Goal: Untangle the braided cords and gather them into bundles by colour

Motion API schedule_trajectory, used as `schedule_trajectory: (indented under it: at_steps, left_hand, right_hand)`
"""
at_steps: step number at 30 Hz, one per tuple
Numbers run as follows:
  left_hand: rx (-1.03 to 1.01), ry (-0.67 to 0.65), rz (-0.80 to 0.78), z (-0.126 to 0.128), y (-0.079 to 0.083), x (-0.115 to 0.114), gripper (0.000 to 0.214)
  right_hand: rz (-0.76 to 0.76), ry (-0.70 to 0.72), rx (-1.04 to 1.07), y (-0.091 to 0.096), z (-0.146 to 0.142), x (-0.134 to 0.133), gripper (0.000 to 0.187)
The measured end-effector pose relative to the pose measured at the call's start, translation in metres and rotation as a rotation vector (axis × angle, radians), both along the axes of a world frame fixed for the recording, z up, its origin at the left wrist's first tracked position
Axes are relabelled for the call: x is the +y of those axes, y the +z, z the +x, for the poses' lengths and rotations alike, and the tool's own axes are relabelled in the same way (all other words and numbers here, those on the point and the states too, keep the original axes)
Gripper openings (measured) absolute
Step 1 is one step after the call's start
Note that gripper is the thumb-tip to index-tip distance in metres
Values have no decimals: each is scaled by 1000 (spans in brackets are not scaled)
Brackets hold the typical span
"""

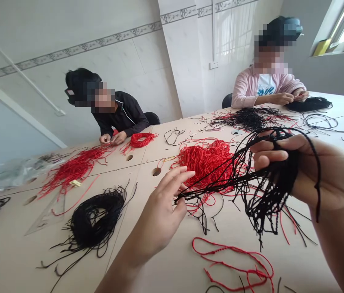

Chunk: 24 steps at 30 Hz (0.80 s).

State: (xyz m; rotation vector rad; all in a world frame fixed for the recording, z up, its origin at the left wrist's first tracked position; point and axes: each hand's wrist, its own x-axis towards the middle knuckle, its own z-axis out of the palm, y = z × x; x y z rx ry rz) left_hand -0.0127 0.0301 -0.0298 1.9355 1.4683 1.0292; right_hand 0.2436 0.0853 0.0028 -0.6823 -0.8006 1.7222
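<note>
A bundle of black cords hangs from my right hand, whose fingers are wrapped round it. Several strands stretch leftward from that bundle to my left hand. There, the thumb and fingers close on the strand ends; the exact pinch point is partly hidden. Behind the stretched strands lies a heap of red cords on the table. Below my hands, near the table's front, rests a loose red braided cord in an open loop.
A coiled ring of black cords lies left on the pale table, near a clear set square. Two people sit across, handling cords: a dark sleeve left, a pink sleeve right. Red cords and black cords lie before them.
</note>
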Motion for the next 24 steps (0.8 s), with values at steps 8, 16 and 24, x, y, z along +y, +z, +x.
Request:
schedule_trajectory:
  at_steps: [8, 16, 24]
  left_hand:
    - [286, 47, 207, -3, -10, 11, 48]
    - [-391, 131, -75, -8, 5, 12, 31]
    - [-902, -72, -233, 13, 0, -2, 25]
  right_hand:
    - [-175, -232, 234, 20, 2, -9, 15]
    - [-122, -109, 131, -5, -16, -3, 25]
    - [-60, 389, -112, -41, -74, -30, 40]
